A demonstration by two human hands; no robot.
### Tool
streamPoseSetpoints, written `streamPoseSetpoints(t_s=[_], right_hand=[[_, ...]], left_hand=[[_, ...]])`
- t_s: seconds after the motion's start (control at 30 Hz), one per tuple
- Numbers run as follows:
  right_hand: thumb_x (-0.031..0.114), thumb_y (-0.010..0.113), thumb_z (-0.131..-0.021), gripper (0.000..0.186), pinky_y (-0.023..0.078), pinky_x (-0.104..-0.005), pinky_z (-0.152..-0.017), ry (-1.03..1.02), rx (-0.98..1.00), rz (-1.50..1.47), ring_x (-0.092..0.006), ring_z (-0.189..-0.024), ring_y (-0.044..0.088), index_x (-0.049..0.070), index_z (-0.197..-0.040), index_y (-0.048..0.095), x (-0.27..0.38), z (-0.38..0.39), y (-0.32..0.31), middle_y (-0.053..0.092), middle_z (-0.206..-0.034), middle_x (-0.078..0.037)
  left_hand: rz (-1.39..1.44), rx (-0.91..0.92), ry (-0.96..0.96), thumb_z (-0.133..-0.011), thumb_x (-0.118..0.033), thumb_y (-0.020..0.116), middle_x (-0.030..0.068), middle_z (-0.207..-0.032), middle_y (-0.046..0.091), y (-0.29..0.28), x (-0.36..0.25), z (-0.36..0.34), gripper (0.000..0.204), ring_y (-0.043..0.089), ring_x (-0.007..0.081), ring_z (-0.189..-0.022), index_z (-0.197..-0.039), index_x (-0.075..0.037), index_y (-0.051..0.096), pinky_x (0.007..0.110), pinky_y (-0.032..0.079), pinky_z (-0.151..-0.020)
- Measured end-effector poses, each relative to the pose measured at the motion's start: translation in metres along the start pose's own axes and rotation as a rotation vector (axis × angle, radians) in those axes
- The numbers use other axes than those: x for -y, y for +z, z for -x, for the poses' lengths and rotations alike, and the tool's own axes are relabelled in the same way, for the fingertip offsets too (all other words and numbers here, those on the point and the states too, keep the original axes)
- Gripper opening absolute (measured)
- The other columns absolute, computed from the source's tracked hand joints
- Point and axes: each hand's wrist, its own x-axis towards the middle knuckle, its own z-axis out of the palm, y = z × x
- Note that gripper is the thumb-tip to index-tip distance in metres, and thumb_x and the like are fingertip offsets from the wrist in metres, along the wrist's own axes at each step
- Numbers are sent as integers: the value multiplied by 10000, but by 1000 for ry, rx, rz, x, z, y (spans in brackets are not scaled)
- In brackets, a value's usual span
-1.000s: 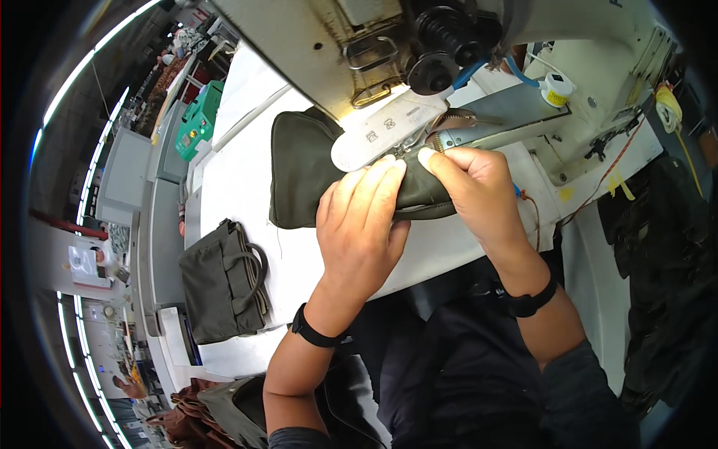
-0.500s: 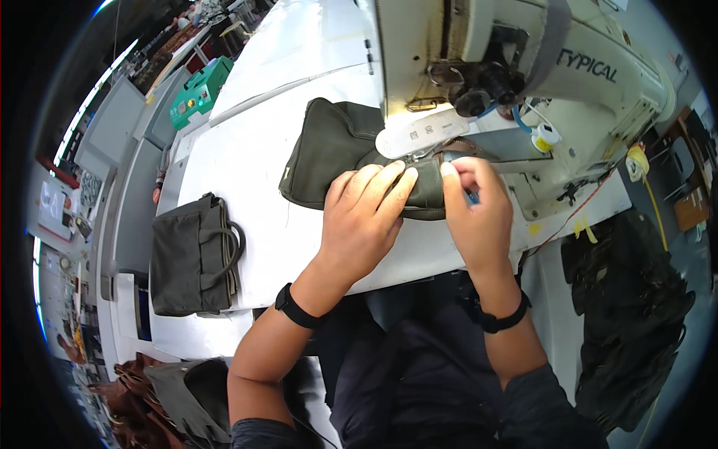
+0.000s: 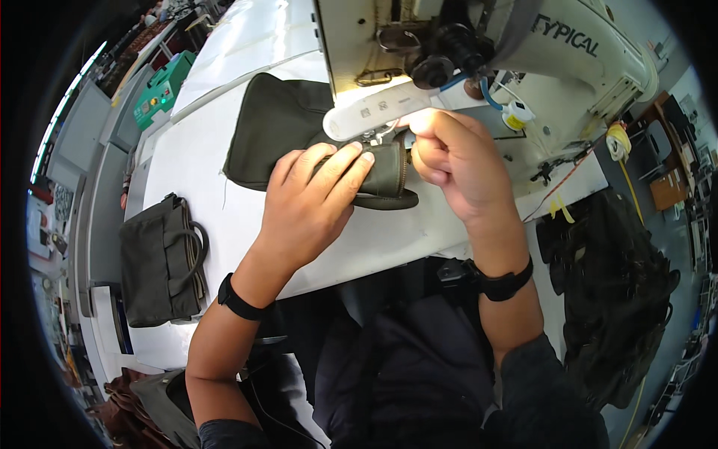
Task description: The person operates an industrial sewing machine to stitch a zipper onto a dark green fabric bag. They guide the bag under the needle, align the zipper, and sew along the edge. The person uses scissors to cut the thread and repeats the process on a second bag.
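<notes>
A dark olive-green bag (image 3: 280, 112) lies on the white table under the sewing machine head (image 3: 441, 45), its zippered edge towards the right. Across the near side of its top rests my left hand (image 3: 310, 191), fingers stretched out and slightly apart, thumb mostly hidden. My right hand (image 3: 460, 153) is raised just right of the zippered edge. Its fingers are curled in a pinch by the tip of the white lamp bar (image 3: 381, 110); whatever they hold is too small or hidden to make out. The lamp bar covers part of the stitching area.
A second dark bag with handles (image 3: 161, 262) lies at the table's left edge. A heap of dark bags (image 3: 617, 292) hangs low on the right. A green box-shaped device (image 3: 163, 90) stands at the far left. Grey and brown pieces (image 3: 153, 393) lie at lower left.
My right hand has left the bag's right edge and risen towards the lamp bar, its fingers curled tighter. My left hand stays on the bag. The whole view has shifted.
</notes>
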Motion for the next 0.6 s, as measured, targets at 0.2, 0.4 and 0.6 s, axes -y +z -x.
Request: streamPoseSetpoints(t_s=[0.2,0.4,0.6], right_hand=[[126,662,-980,160,444,-290,-550,-476,-434,857,-115,-572,534,35,-1106,700,-46,17,13,594,-665,-28],[120,704,-969,230,532,-282,-627,-418,-371,757,-142,-623,655,52,-1188,693,-65,9,23,682,-726,-83],[46,667,-995,137,457,-213,-580,-473,-409,543,-23,-617,548,4,-1110,728,-81,6,21,652,-694,-17]], left_hand=[[42,-19,-57,-625,-31,782,33,-1263,709,2,-8,-5,623,642,254,-1102,-1241,-94,716,405,509,-950],[32,-35,-46,-604,-27,787,28,-1230,720,4,-4,-4,606,662,257,-1084,-1204,-102,739,384,542,-907],[80,-18,7,-599,-27,784,38,-1233,731,3,8,-4,601,676,260,-1072,-1193,-101,745,379,543,-893]])
